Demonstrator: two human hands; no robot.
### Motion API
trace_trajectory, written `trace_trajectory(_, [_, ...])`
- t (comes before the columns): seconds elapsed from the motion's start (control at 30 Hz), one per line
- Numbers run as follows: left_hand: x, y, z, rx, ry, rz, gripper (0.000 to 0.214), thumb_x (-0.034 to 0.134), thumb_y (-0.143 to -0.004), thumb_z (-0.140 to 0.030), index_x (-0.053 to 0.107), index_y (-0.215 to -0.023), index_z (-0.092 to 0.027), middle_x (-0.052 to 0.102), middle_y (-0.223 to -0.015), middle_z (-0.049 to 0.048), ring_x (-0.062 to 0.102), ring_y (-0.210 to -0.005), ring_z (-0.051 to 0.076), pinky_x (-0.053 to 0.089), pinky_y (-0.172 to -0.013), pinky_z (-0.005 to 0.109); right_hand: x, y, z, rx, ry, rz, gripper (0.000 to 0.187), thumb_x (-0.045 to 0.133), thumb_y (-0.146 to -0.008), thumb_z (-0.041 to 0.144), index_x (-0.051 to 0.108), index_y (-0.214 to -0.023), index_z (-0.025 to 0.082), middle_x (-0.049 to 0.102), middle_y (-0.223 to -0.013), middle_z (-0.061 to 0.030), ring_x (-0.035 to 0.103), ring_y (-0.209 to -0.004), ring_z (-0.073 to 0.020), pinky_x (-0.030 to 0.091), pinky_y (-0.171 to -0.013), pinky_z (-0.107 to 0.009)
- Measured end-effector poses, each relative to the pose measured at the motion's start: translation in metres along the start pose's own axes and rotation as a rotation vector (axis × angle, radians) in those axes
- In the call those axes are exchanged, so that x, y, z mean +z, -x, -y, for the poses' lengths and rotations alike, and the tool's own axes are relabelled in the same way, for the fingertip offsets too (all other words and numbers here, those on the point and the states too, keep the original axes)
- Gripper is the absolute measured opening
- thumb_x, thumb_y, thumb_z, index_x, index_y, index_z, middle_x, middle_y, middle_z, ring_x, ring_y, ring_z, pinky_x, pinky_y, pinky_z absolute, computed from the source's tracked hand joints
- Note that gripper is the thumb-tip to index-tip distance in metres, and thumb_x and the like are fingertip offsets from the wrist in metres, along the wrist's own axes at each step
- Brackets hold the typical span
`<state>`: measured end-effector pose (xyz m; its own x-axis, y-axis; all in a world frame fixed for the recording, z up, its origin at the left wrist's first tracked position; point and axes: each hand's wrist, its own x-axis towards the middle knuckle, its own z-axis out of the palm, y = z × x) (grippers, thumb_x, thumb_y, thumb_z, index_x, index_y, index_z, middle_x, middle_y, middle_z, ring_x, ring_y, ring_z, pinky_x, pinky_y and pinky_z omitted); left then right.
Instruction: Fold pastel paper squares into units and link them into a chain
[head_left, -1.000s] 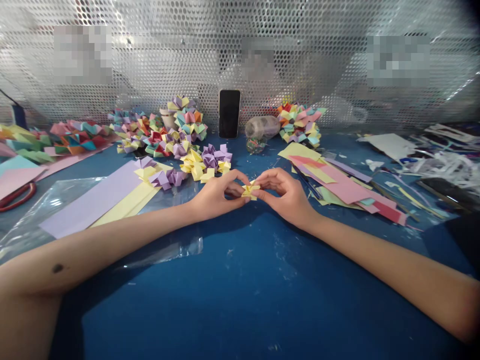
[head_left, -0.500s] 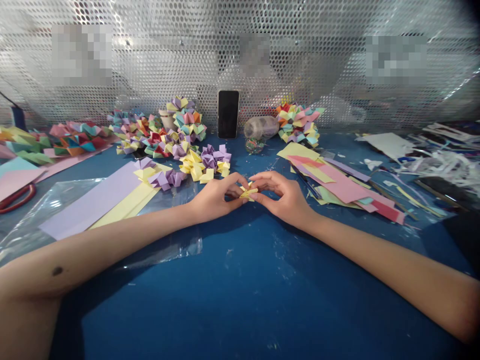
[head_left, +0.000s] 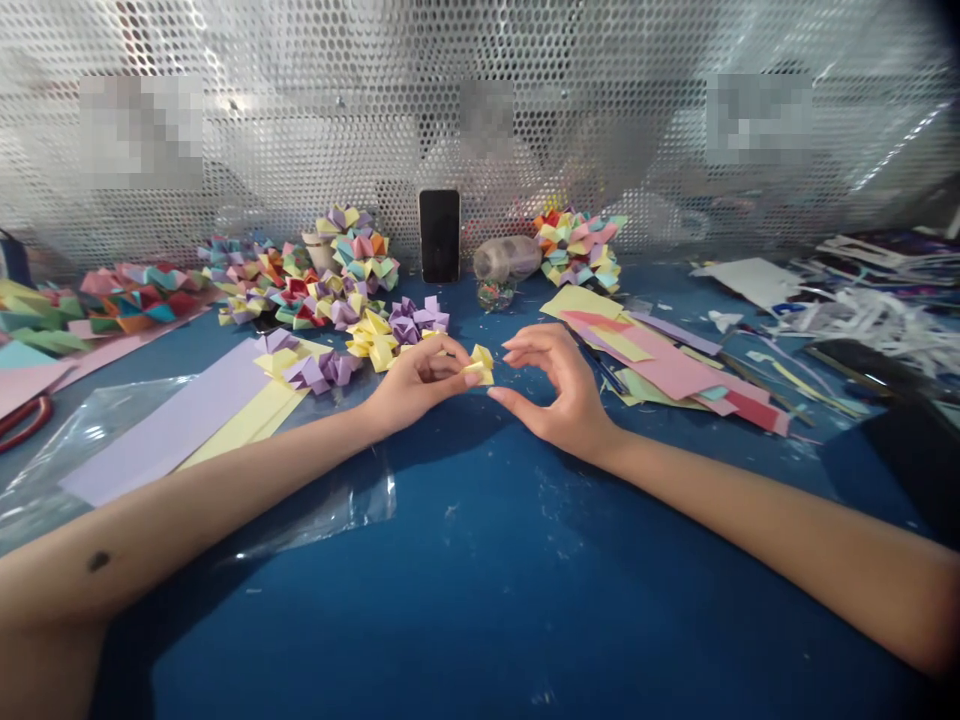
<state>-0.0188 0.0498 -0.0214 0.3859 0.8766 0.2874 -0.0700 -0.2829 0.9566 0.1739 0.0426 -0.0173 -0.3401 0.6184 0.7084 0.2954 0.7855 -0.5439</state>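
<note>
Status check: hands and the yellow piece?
Left hand pinching yellow piece. Right hand open, just off it. Nothing between them.

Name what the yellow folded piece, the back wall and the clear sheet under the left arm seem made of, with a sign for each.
The yellow folded piece, in the grip of the left hand: matt paper, by its sharp creases. The back wall: probably sheet metal, silvery, with even punched holes and glints. The clear sheet: thin glossy plastic, wrinkled and see-through.
</note>
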Motion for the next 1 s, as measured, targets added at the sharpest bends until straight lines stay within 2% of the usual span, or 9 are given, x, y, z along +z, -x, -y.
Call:
trace_trajectory(0.13, [-0.002, 0.000, -0.001, 0.012, 0.097, 0.029, 0.022, 0.070, -0.072, -0.020, 0.050, -0.079, -0.015, 0.066, -0.078, 0.0005, 0.062, -0.069, 0.007, 0.049, -0.066, 0.018, -0.003, -0.003, 0.002, -0.045, 0.106, 0.014, 0.018, 0.068, -0.075, 0.029, 0.058, -0.089, 0.024, 0.054, -0.090, -0.0032, 0.055, -0.083, -0.0168, 0.051, -0.073, -0.033])
trace_trajectory(0.33, [-0.005, 0.000, 0.001, 0.020, 0.125, 0.089, 0.019, 0.069, -0.074, -0.020, 0.051, -0.079, -0.016, 0.064, -0.075, -0.0020, 0.062, -0.071, 0.007, 0.052, -0.072, 0.021, -0.003, -0.001, -0.001, -0.047, 0.056, 0.016, 0.008, 0.062, -0.081, 0.030, 0.059, -0.086, 0.024, 0.061, -0.084, -0.0013, 0.058, -0.079, -0.0149, 0.050, -0.074, -0.031])
trace_trajectory(0.57, [-0.005, 0.002, 0.000, 0.042, 0.040, 0.080, 0.017, 0.068, -0.075, -0.023, 0.052, -0.079, -0.016, 0.065, -0.076, -0.0008, 0.062, -0.072, 0.008, 0.051, -0.069, 0.020, -0.003, -0.001, 0.000, 0.044, 0.034, -0.030, 0.008, 0.065, -0.079, 0.031, 0.064, -0.083, 0.024, 0.067, -0.082, -0.0001, 0.062, -0.077, -0.0157, 0.050, -0.074, -0.032])
trace_trajectory(0.73, [-0.003, 0.003, 0.000, 0.064, 0.058, 0.097, 0.016, 0.068, -0.075, -0.020, 0.053, -0.078, -0.016, 0.065, -0.077, -0.0007, 0.061, -0.069, 0.006, 0.050, -0.065, 0.018, -0.003, -0.002, -0.004, 0.094, -0.058, -0.029, 0.010, 0.067, -0.076, 0.033, 0.067, -0.080, 0.024, 0.069, -0.083, -0.0005, 0.064, -0.080, -0.0169, 0.051, -0.077, -0.033])
trace_trajectory(0.87, [-0.002, 0.003, -0.001, 0.083, 0.066, 0.128, 0.012, 0.066, -0.077, -0.015, 0.054, -0.079, -0.015, 0.065, -0.077, -0.0007, 0.061, -0.070, 0.005, 0.049, -0.067, 0.016, -0.003, -0.002, -0.007, 0.120, -0.101, -0.009, 0.012, 0.068, -0.075, 0.035, 0.068, -0.077, 0.023, 0.069, -0.082, -0.0012, 0.064, -0.078, -0.0171, 0.051, -0.075, -0.034])
trace_trajectory(1.0, [0.001, 0.004, -0.004, 0.058, 0.018, 0.090, 0.014, 0.066, -0.077, -0.019, 0.053, -0.083, -0.016, 0.065, -0.079, 0.0003, 0.063, -0.076, 0.008, 0.051, -0.070, 0.020, -0.002, -0.003, -0.010, 0.155, -0.099, 0.003, 0.015, 0.066, -0.076, 0.038, 0.067, -0.076, 0.023, 0.068, -0.079, -0.0010, 0.063, -0.076, -0.0164, 0.050, -0.074, -0.033])
